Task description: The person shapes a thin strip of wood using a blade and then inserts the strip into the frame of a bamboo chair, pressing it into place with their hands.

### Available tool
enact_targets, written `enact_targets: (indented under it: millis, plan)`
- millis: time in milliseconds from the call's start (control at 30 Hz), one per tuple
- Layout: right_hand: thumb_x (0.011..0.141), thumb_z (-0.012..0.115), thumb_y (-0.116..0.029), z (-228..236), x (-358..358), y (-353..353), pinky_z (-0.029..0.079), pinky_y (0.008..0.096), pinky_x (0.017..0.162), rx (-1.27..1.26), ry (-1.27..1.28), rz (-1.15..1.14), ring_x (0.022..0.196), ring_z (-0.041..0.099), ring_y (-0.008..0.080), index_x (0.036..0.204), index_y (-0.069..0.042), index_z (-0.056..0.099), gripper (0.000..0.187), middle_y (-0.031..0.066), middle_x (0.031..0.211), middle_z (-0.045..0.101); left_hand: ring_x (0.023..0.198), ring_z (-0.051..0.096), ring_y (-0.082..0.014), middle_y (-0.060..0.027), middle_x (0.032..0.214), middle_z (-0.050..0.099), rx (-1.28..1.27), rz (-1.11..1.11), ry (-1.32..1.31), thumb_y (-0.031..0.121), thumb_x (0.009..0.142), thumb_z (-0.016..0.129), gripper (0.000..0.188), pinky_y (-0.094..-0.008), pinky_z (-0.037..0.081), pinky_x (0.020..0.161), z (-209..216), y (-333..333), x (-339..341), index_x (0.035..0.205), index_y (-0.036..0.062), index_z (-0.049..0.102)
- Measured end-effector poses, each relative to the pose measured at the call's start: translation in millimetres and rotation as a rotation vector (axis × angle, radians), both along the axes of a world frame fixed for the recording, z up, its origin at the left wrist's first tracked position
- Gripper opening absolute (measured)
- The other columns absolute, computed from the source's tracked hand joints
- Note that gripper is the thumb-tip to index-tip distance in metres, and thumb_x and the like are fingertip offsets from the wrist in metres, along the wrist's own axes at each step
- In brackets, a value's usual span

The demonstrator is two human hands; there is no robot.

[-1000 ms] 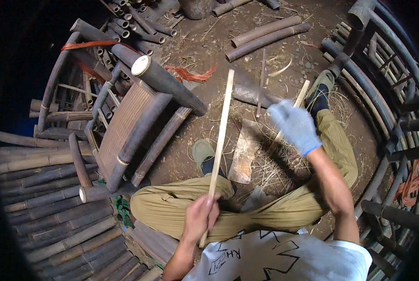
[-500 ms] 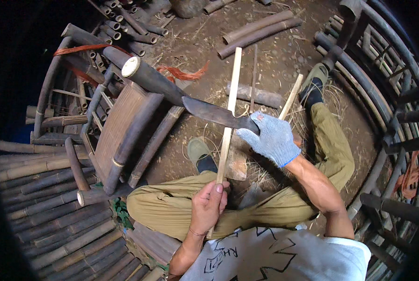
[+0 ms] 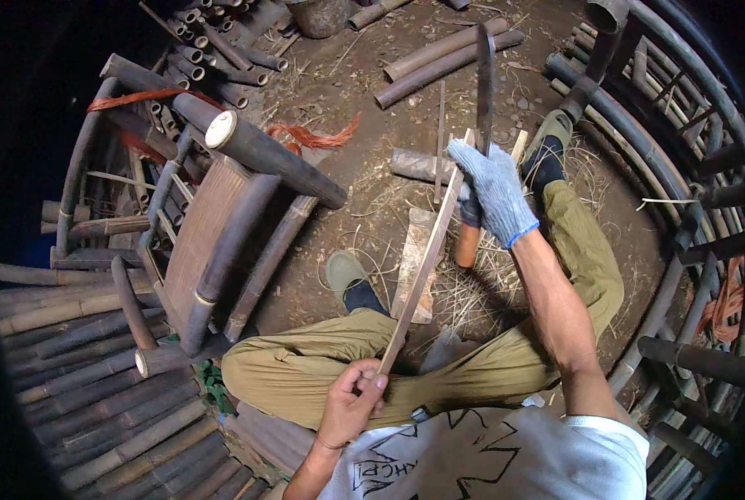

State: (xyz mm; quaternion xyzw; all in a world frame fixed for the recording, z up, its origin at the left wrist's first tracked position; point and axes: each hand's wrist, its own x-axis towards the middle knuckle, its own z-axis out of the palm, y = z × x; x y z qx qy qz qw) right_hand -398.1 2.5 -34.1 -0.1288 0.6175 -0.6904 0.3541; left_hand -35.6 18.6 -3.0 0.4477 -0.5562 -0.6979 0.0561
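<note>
Two hands of ours are at work above our olive trousers [image 3: 306, 362]. Nearest, the bare left hand [image 3: 351, 406] has its fingers closed on the lower end of a narrow bamboo strip [image 3: 422, 275], which slants up and rightward over the ground between our legs. Farther out, the right hand [image 3: 495, 190], in a grey glove with a blue cuff, has its fingers wrapped around a long knife [image 3: 484, 83]; the blade points away from us and the orange-brown handle end shows below the glove. The strip's upper end comes up at the glove's fingertips; whether these also grip it, we cannot tell.

Beneath, thin shavings [image 3: 480, 296] litter the ground just right of a flat pale board [image 3: 420, 229]. To our left stands a bamboo chair [image 3: 201, 242]. Beyond our hands lie a short log [image 3: 414, 165], two split bamboo lengths [image 3: 435, 57] side by side and, farthest, a bucket-like container [image 3: 321, 18].
</note>
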Motion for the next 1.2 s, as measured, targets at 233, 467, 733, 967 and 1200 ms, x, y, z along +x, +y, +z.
enact_targets:
  millis: [233,467,733,967,1200]
  plan:
    - [0.099,0.054,-0.044,8.2,5.4,4.2,0.046,0.0414,0.067,0.178,0.619,0.126,0.074,0.058,0.0315,0.099,-0.004,0.064,0.041,0.015,0.079,0.059,0.056,0.056,-0.0085,-0.0027,0.07,0.057,0.101,-0.121,0.17,0.016,0.103,0.053,0.031,-0.0216,0.043,0.052,-6.7,-35.8,-51.4,0.128,-0.0021,0.059]
    - [0.085,0.067,-0.055,7.7,74.1,52.9,0.052,0.0484,0.06,0.289,1.15,0.4,0.07,0.067,0.0394,0.081,-0.006,0.064,0.05,0.0171,0.074,0.066,0.07,0.054,-0.009,-0.0033,0.084,0.061,-0.395,0.044,0.015,0.012,0.099,0.06,0.023,-0.0232,0.044,0.063,-6.8,-57.5,-96.7,0.118,0.0002,0.068]
    - [0.087,0.063,-0.06,-10.1,57.9,49.0,0.055,0.0463,0.062,0.448,1.109,0.315,0.074,0.069,0.0372,0.088,-0.007,0.068,0.053,0.0168,0.08,0.07,0.067,0.049,-0.006,-0.0008,0.086,0.06,-0.496,-0.002,0.066,0.012,0.099,0.06,0.032,-0.022,0.04,0.058,-20.7,-36.4,-79.7,0.128,0.0001,0.064]
    - [0.094,0.058,-0.052,-19.9,20.5,44.0,0.054,0.0495,0.067,0.572,1.168,0.268,0.076,0.068,0.0424,0.099,-0.008,0.068,0.046,0.0202,0.085,0.069,0.079,0.057,-0.0123,-0.0065,0.087,0.065,-0.48,-0.098,-0.031,0.006,0.098,0.058,0.033,-0.0252,0.047,0.072,-1.2,-17.3,-38.0,0.13,-0.0011,0.062]
    - [0.099,0.045,-0.056,-27.0,-86.8,53.5,0.05,0.0496,0.076,0.62,0.96,0.062,0.084,0.065,0.0454,0.088,0.001,0.065,0.062,0.026,0.086,0.066,0.056,0.049,-0.0063,-0.0025,0.077,0.062,-0.02,0.014,-0.132,0.014,0.104,0.053,0.032,-0.0203,0.042,0.051,7.9,0.7,28.5,0.132,0.0018,0.062]
